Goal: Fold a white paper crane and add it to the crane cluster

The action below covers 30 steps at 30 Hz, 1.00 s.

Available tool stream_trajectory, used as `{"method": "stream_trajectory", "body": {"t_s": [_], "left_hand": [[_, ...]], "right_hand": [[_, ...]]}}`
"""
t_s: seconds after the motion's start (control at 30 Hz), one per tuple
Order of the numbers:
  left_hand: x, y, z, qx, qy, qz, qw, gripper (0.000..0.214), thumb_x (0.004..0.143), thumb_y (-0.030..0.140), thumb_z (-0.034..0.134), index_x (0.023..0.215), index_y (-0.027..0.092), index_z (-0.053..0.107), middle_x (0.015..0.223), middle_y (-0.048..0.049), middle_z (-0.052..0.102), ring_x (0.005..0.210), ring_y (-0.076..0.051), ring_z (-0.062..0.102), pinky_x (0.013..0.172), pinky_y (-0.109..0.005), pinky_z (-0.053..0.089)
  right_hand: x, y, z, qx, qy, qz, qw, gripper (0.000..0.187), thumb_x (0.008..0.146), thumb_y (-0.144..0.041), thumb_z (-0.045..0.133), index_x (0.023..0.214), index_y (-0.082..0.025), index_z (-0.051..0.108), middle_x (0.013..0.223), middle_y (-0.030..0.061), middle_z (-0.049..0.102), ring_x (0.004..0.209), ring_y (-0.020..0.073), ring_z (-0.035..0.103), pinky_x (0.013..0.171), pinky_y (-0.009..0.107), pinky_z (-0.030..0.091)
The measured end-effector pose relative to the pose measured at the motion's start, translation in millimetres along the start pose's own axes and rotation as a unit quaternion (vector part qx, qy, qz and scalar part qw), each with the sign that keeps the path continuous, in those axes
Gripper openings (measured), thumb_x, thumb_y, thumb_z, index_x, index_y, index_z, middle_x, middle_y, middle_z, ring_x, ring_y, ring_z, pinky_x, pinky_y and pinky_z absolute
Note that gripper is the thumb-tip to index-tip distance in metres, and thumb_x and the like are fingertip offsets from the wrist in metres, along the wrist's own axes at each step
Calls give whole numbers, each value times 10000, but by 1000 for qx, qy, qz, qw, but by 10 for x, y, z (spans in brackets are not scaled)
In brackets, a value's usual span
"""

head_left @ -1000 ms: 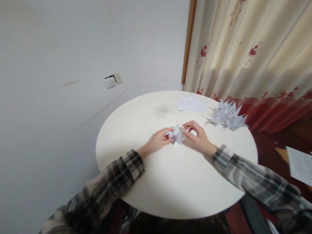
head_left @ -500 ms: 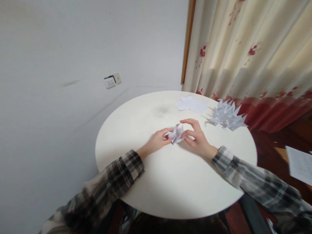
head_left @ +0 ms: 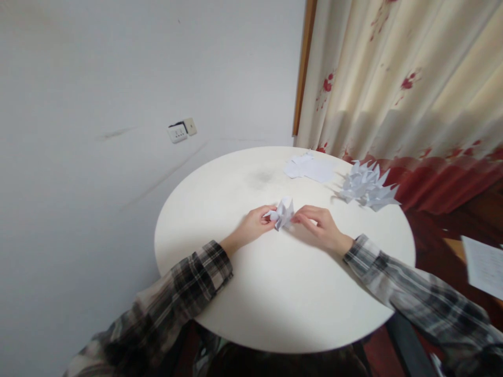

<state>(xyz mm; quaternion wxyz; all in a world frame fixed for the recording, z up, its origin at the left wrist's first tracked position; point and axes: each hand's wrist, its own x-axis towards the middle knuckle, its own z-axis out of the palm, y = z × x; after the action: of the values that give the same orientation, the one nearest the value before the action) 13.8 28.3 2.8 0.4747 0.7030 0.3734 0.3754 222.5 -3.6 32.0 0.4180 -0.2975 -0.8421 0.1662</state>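
Note:
A small folded white paper figure [head_left: 283, 212] sits just above the round cream table [head_left: 275, 293], held between both of my hands. My left hand [head_left: 254, 226] pinches its left side with thumb and fingertips. My right hand [head_left: 319, 227] pinches its right side, fingers drawn together at the paper's edge. Both wrists rest low over the tabletop, and plaid sleeves cover both forearms.
A pile of several folded white paper figures [head_left: 366, 186] lies at the table's far right. Flat white paper sheets [head_left: 310, 167] lie at the far edge. A cream and red curtain [head_left: 401, 89] hangs behind. Another sheet [head_left: 484, 266] lies lower right, off the table.
My right hand's fingers have dropped from an arched hold above the paper to a low pinch on its right side. The paper figure now stands more upright between the hands.

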Motion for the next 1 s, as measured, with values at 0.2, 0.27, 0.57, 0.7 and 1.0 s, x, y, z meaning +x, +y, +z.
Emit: {"method": "stream_trajectory", "body": {"t_s": [0.2, 0.27, 0.57, 0.7, 1.0], "left_hand": [[-9, 35, 14, 13, -13, 1, 1000, 366, 733, 248, 584, 1072, 111, 556, 946, -72, 636, 769, -140, 618, 729, -266, 493], [-17, 49, 16, 24, -17, 8, 1000, 350, 736, 232, 573, 1067, 116, 561, 965, -70, 629, 771, -136, 613, 723, -261, 492], [-23, 64, 29, 20, -21, 8, 1000, 336, 726, 209, 571, 1050, 120, 566, 936, -57, 623, 779, -139, 606, 727, -273, 490], [-20, 50, 28, 28, -16, 1, 999, 331, 716, 185, 572, 1041, 122, 570, 941, -60, 621, 783, -142, 600, 725, -280, 490], [-11, 11, 15, 13, -17, -11, 1000, 288, 719, 225, 595, 992, 135, 592, 911, -40, 625, 794, -144, 595, 740, -297, 494]], "right_hand": [[16, 15, 44, 106, 57, 132, 984, 251, 797, -370, 577, 949, -172, 598, 603, -12, 601, 535, 114, 541, 529, 238, 433], [15, 9, 75, 119, 32, 140, 982, 320, 796, -360, 581, 1058, -177, 582, 577, -24, 589, 491, 104, 520, 498, 229, 422], [13, -71, 65, 180, -4, 152, 972, 343, 862, -411, 455, 818, -161, 687, 613, 18, 637, 556, 114, 559, 557, 246, 458], [9, -49, 58, 160, -9, 179, 971, 238, 754, -396, 618, 740, -169, 687, 652, 23, 663, 576, 119, 570, 552, 247, 458], [-16, 45, 70, 82, -10, 92, 992, 221, 765, -327, 618, 942, -198, 649, 868, 42, 688, 685, 133, 617, 640, 275, 504]]}}
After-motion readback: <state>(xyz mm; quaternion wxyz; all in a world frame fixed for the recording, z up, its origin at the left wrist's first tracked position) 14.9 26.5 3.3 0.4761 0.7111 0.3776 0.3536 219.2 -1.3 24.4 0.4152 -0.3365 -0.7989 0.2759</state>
